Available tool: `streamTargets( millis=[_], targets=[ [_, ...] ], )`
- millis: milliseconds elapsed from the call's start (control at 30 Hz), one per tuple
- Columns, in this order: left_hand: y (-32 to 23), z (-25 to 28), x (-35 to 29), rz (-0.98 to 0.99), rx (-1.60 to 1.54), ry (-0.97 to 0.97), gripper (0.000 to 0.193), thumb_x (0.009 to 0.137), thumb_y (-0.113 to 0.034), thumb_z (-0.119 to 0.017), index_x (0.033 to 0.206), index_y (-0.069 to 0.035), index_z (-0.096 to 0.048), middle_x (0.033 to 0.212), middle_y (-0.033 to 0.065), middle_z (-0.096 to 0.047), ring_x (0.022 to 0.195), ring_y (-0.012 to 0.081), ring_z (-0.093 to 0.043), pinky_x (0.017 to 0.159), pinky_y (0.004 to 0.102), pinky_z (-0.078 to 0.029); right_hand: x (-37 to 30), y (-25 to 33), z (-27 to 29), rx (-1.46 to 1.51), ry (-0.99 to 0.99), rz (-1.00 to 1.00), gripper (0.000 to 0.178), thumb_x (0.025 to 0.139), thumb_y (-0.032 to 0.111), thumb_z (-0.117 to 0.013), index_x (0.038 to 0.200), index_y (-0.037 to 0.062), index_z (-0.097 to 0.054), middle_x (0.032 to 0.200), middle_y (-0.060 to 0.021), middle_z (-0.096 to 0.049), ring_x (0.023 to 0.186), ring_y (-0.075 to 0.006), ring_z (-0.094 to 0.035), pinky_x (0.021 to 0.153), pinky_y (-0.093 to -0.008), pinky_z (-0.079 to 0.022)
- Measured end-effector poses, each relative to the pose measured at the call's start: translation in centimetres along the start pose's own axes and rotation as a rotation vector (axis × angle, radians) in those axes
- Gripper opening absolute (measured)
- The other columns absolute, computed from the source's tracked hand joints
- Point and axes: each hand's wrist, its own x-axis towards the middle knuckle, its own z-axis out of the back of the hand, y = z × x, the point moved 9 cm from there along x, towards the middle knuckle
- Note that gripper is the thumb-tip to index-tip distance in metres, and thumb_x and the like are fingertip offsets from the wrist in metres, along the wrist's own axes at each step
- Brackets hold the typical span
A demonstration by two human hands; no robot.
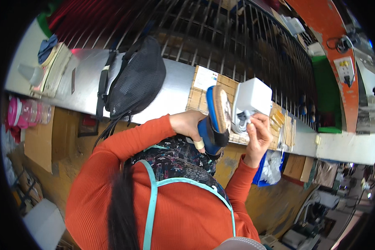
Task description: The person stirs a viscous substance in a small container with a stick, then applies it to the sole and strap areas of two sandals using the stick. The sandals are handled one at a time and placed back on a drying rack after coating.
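Observation:
My left hand [188, 126] is closed round a blue shoe [214, 106], which stands tilted with its tan sole facing right. A pale wrap covers one of its finger ends. The fingertips of my right hand [259, 137] pinch a small pale thing [248, 114], too small to name, right of the shoe and apart from it. Behind that hand is a white box-shaped container [254, 95] on the bench. A grey coiled thing [240, 123] shows beside the container, partly hidden by the hand.
A black mesh bag [137, 81] with straps lies on the metal bench [85, 79] at left. Metal bars [204, 31] run behind the bench. A blue bin [271, 168] with clear plastic hangs below right. Yellowish blocks [277, 120] lie on the bamboo mat [196, 98].

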Motion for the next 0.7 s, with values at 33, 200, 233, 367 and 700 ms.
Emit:
streamTargets(
  millis=[33, 200, 233, 367, 700],
  targets=[
    [-0.3, -0.2, -0.2, -0.033, -0.038, 0.020, 0.064, 0.050, -0.001, -0.089, 0.109, 0.002, -0.065, 0.107, 0.0135, -0.068, 0.102, 0.0202, -0.062, 0.090, 0.0313, -0.050, -0.7, -0.6, 1.7, -0.014, -0.051, -0.061, 0.016, 0.085, 0.003, -0.067, 0.100, -0.0024, -0.068, 0.096, -0.0064, -0.056, 0.083, -0.0115, -0.050, 0.066, -0.0201, -0.039],
    [-1.7, 0.2, -1.2, -0.241, 0.232, -0.034, 0.065, 0.054, -0.009, -0.091, 0.112, 0.000, -0.064, 0.111, 0.0088, -0.067, 0.101, 0.0191, -0.061, 0.091, 0.0310, -0.048, -5.6, -3.7, 9.2, -0.724, -0.219, -0.331, 0.011, 0.083, 0.003, -0.070, 0.094, 0.0007, -0.071, 0.080, -0.0084, -0.063, 0.067, -0.0129, -0.058, 0.074, -0.0236, -0.046],
    [-1.9, 0.2, -1.2, -0.258, 0.155, -0.022, 0.064, 0.055, -0.009, -0.091, 0.112, -0.001, -0.064, 0.111, 0.0083, -0.067, 0.101, 0.0184, -0.060, 0.091, 0.0307, -0.048, -6.0, -3.9, 9.4, -0.844, -0.243, -0.279, 0.010, 0.082, 0.011, -0.072, 0.091, 0.0074, -0.072, 0.076, -0.0064, -0.063, 0.054, -0.0150, -0.055, 0.069, -0.0280, -0.043],
    [-0.9, -0.2, -0.6, -0.128, -0.197, -0.016, 0.063, 0.057, -0.005, -0.090, 0.113, 0.000, -0.063, 0.111, 0.0085, -0.067, 0.103, 0.0174, -0.060, 0.093, 0.0317, -0.048, -6.8, -5.9, 8.8, -1.136, -0.218, -0.221, 0.006, 0.080, 0.022, -0.073, 0.083, 0.0173, -0.071, 0.076, 0.0022, -0.060, 0.061, -0.0151, -0.053, 0.069, -0.0327, -0.029],
    [1.0, -2.1, 0.2, 0.015, -0.167, -0.003, 0.087, 0.050, -0.011, -0.093, 0.126, 0.001, -0.052, 0.119, 0.0107, -0.061, 0.112, 0.0218, -0.056, 0.100, 0.0333, -0.044, -5.8, -7.7, 8.6, -1.090, -0.093, -0.238, 0.010, 0.082, 0.019, -0.069, 0.079, 0.0106, -0.071, 0.066, -0.0046, -0.058, 0.057, -0.0196, -0.053, 0.068, -0.0357, -0.035]
  ],
)
